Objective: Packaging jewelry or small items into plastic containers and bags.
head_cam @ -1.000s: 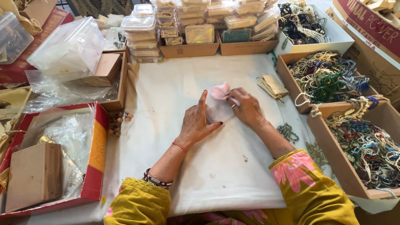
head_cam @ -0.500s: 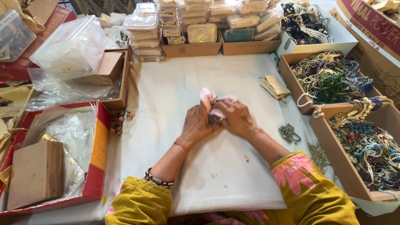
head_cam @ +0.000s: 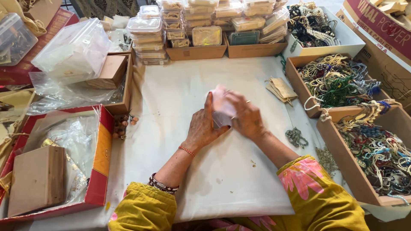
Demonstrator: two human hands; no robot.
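A person in yellow sleeves is sitting at a table covered with a white cloth (head_cam: 205, 179). Both hands are meeting in the middle of the cloth. The left hand (head_cam: 202, 126) is curling its fingers around a small pale pink pouch (head_cam: 221, 107), and its thumb is pointing up along the left edge of the pouch. The right hand (head_cam: 245, 116) is pressing on the pouch from the other side, with its fingers bent over it; this hand is looking blurry, so I cannot tell just how each finger is lying. The pouch is sitting between the two hands, just above the cloth, and it is standing nearly upright. A red bead bracelet (head_cam: 185, 150) is going around the left wrist. To the right, a folded tan cloth bag (head_cam: 281, 88) is lying on the white cloth, well apart from the hands. Nearer to the right arm, a little grey chain piece (head_cam: 296, 136) is lying by the table edge. Brown cardboard boxes full of bead necklaces (head_cam: 338, 81) are lining the right side. Stacks of clear plastic boxes (head_cam: 145, 36) are standing at the far end of the table. On the left, a red box (head_cam: 96, 171) is holding a brown box and crinkly clear bags.
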